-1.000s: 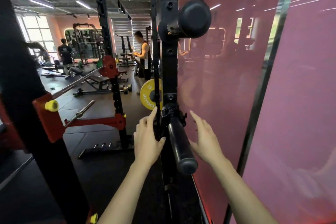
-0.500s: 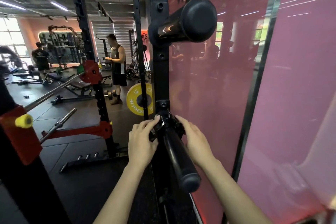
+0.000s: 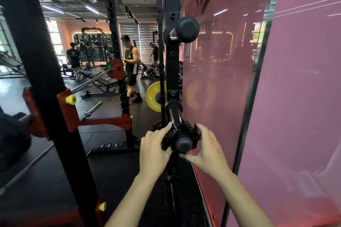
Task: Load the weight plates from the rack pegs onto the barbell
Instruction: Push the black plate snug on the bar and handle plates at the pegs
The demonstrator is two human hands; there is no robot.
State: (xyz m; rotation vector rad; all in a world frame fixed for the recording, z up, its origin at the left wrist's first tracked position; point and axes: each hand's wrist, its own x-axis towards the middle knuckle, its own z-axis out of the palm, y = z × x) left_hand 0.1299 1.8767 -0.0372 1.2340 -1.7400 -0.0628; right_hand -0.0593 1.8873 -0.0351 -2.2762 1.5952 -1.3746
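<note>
We see a dark rubber-tiled floor carrying the black rack upright, with a yellow weight plate standing on edge beside it. A bare barbell lies flat on the floor, near the red-bracketed rack post.

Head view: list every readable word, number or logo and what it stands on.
"15": on the yellow weight plate behind the rack upright.
"ROGUE", partly hidden and turned sideways, so likely: same plate.
Large black letters on the pink wall panel: cut off, unreadable.
White mark on the distant person's dark shirt: too small.
</note>
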